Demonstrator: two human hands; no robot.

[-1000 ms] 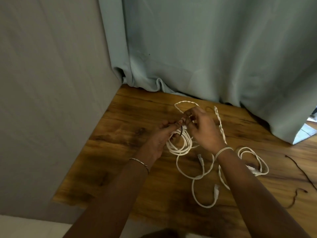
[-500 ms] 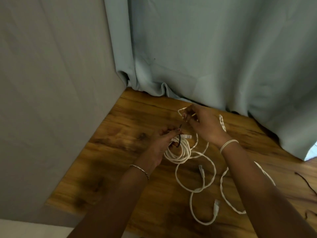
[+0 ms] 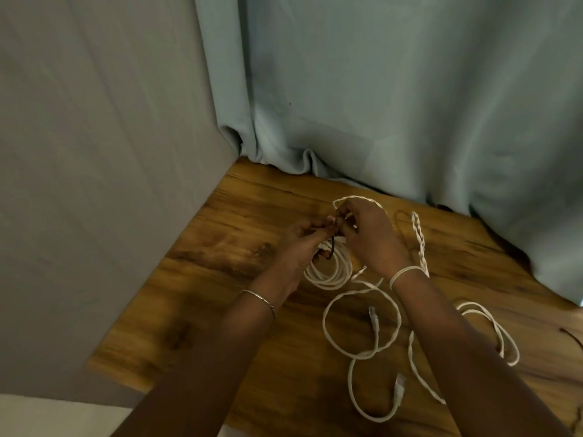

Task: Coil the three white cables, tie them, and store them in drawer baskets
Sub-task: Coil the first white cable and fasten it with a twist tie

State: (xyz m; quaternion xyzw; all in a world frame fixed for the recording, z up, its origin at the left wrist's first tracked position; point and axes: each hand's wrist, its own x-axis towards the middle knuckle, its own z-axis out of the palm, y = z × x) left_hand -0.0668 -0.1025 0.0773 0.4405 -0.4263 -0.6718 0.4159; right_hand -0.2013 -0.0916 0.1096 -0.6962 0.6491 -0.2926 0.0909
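Note:
A coiled white cable (image 3: 331, 272) hangs below my left hand (image 3: 299, 244), which grips its top together with a thin dark tie (image 3: 332, 247). My right hand (image 3: 369, 234) meets the left hand above the coil and pinches the tie's other end at the fingertips. A loose white cable (image 3: 362, 326) with two plugs lies in open loops on the wooden table (image 3: 220, 279) below my hands. A braided white cable (image 3: 418, 234) runs from behind my right hand down past my right wrist to loops at the right (image 3: 492, 329).
A grey wall (image 3: 94, 184) bounds the table on the left. A pale blue curtain (image 3: 394, 105) hangs along the back edge. A thin dark tie (image 3: 572, 337) lies at the far right edge of the table.
My right hand has come back down to my left hand above the coil, and the fingertips touch again. The view has shifted a little.

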